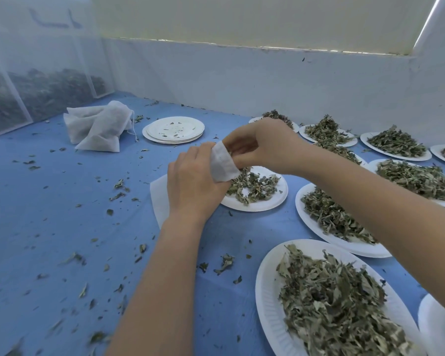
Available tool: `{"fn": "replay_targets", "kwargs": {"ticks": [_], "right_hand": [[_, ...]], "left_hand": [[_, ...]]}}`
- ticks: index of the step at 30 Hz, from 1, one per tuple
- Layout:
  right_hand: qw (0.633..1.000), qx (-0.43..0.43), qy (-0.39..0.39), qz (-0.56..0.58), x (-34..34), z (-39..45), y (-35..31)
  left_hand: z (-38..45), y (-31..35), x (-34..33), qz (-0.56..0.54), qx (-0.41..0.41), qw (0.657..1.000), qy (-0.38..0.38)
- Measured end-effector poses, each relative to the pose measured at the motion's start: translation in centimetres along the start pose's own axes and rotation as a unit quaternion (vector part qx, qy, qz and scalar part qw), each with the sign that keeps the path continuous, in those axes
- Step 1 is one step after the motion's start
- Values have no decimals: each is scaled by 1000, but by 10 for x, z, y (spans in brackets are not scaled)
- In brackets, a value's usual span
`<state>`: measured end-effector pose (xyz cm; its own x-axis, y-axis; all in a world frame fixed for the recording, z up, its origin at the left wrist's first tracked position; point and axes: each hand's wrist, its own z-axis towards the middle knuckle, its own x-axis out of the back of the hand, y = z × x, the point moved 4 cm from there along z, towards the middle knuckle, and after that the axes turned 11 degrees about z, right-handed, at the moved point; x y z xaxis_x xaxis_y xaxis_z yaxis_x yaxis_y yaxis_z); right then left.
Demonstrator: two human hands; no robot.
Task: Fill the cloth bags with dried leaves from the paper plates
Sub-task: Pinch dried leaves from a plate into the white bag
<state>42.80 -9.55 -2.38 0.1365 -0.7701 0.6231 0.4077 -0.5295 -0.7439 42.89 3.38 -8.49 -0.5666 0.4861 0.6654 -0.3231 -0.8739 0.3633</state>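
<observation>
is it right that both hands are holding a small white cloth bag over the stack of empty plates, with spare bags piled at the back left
Not quite. In the head view the left hand and right hand hold the small white cloth bag over a plate with dried leaves, not the stack of empty plates, which sits further back. The spare bags are piled at the back left, as you said.
</observation>
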Motion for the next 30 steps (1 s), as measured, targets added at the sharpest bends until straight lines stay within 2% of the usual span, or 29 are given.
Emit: {"fn": "replay_targets", "kwargs": {"ticks": [2,4,10,14,16,18,20,23,25,28,30], "right_hand": [[997,-33,-9,73,3,-2,4],[995,-40,4,95,7,-3,6],[994,-4,109,4,4,-4,11],[991,-41,116,-46,0,-2,18],[991,-100,84,-8,-1,-4,22],[985,-137,54,90,-4,-5,24],[972,-147,52,175,-3,-5,22],[955,-157,70,242,5,-5,22],[964,-140,49,222,10,-8,19],[988,-108,20,106,14,-12,14],[991,-95,16,88,11,-12,13]], "left_hand": [[0,0,1,-10,11,1000,-1],[1,1,0,-21,18,1000,-7],[0,5,2,-71,28,997,-9],[-1,8,3,-76,16,997,4],[-1,9,2,-77,11,997,5],[0,8,0,-64,7,998,-1],[0,6,-3,-41,6,999,-8],[0,3,-6,11,-2,1000,-16],[-1,3,-7,26,-2,1000,-16],[-1,4,-6,13,9,1000,-16],[0,6,-4,3,17,1000,-20]]}}
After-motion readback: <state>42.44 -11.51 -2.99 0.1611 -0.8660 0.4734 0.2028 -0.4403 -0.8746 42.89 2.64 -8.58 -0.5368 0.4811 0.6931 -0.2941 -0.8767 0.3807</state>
